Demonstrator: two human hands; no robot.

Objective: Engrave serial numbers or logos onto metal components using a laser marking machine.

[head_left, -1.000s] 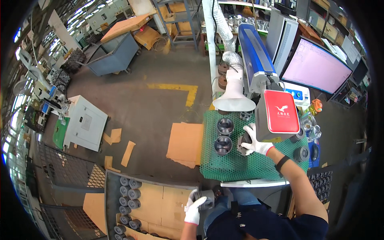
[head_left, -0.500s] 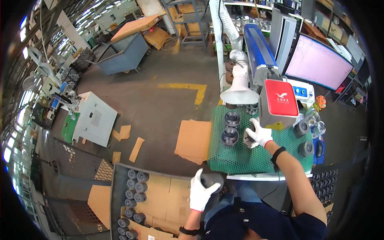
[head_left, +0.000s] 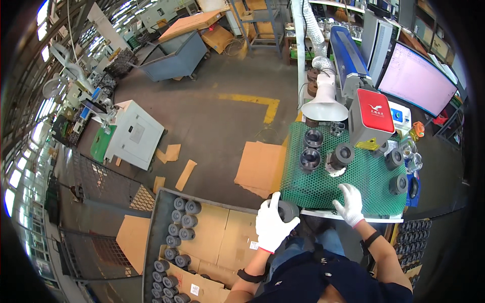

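Around me I see grey floor with a yellow corner line, and bright windows far left.

Left hand, white-gloved, grips a dark cylinder beside the near left corner of the table. Right hand, gloved too, fingers spread, is over the near edge of a green mat. On the mat, a grey cylinder sits on a pale base; two dark cups stand just left. Beyond: a white hood, a red-topped box, a lit screen. Lower left, a metal bin holds more cylinders on cardboard.
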